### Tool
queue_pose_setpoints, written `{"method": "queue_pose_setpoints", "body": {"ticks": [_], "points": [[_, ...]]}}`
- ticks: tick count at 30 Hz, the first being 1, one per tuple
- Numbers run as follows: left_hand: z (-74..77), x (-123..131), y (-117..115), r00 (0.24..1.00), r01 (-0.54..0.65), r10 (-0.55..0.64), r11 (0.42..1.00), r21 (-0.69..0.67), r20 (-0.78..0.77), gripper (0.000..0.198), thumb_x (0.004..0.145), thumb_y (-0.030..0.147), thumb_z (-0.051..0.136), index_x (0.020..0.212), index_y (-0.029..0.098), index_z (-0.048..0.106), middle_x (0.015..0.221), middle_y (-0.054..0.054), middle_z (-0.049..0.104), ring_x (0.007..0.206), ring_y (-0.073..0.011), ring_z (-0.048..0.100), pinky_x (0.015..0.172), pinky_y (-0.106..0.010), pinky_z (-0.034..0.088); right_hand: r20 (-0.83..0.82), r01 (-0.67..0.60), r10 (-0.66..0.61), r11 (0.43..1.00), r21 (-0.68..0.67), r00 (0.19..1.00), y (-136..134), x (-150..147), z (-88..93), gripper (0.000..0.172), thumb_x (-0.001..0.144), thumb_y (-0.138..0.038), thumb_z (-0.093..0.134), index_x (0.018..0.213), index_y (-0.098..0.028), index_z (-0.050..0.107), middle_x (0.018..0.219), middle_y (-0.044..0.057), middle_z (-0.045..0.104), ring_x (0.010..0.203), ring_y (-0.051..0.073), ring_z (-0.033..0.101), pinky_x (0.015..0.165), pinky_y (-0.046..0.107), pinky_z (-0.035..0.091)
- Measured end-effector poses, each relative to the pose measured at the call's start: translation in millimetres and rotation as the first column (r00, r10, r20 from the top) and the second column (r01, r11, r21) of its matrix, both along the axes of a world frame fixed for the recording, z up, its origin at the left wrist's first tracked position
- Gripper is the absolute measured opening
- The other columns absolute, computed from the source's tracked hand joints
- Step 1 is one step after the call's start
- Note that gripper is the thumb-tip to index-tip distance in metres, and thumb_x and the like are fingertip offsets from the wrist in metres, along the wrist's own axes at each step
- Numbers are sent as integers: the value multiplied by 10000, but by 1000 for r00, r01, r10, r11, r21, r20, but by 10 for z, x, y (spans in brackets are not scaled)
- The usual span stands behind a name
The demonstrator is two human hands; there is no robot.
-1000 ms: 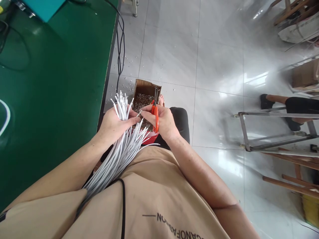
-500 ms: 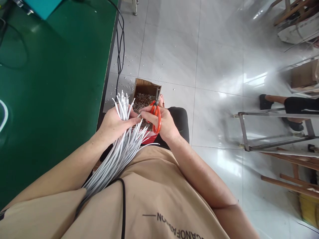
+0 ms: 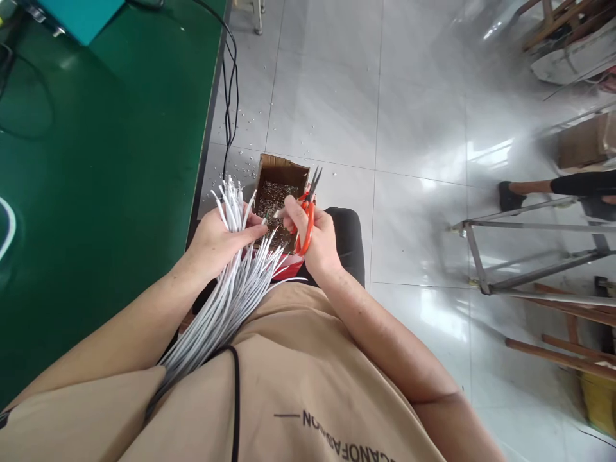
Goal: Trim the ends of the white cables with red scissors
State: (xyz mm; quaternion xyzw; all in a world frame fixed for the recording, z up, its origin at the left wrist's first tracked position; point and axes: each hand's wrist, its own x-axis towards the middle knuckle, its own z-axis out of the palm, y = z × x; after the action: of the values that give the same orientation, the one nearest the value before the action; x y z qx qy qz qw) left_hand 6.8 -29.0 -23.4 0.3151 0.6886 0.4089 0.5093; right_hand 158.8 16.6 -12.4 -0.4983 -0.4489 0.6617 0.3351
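Note:
A thick bundle of white-grey cables (image 3: 219,314) lies across my lap, its cut ends fanning out near my hands. My left hand (image 3: 219,240) is closed round part of the bundle, with one cable end pinched at the thumb tip. Red-handled scissors (image 3: 308,215) rest in my right hand (image 3: 320,240), their dark blades pointing away from me and looking nearly closed. The right thumb and forefinger are near a small pale bit, a short gap from the left thumb. Below both hands a cardboard box (image 3: 283,168) holds many small scraps.
A green table (image 3: 120,173) runs along the left, with black cables (image 3: 231,96) hanging off its edge. Small scraps dot the tiled floor (image 3: 327,96) near the box. To the right stand a metal frame (image 3: 476,256), wooden stools and another person's legs (image 3: 534,187).
My right hand has drawn away from the left thumb to the right, and the scissors have tilted right. The left hand keeps its hold on the cables. The other person's legs have shifted.

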Motion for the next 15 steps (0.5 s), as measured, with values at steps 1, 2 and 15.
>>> {"method": "queue_pose_setpoints", "body": {"ticks": [1,2,15], "points": [[7,6,2,1000,7,-7,1000,4,13,293,619,325,815,769,172,614,721,22,622,653,-119,558,662,-259,444,4,-19,19,1000,5,1000,18,-3,-18,298,758,-453,660,682,-169,606,661,-18,554,620,83,480,608,219,409],[17,11,4,999,15,-16,1000,10,38,291,619,316,817,763,170,610,716,25,618,647,-114,554,654,-255,443,9,-60,60,998,7,998,33,-4,-39,268,737,-432,685,715,-171,628,668,-21,561,623,84,480,606,219,406],[34,-9,25,913,-65,67,998,-19,403,235,728,285,761,900,151,674,644,27,572,600,-74,531,601,-205,441,215,9,-45,986,166,976,99,8,-74,244,772,-406,643,868,-188,693,790,4,638,698,109,542,665,240,443]]}}
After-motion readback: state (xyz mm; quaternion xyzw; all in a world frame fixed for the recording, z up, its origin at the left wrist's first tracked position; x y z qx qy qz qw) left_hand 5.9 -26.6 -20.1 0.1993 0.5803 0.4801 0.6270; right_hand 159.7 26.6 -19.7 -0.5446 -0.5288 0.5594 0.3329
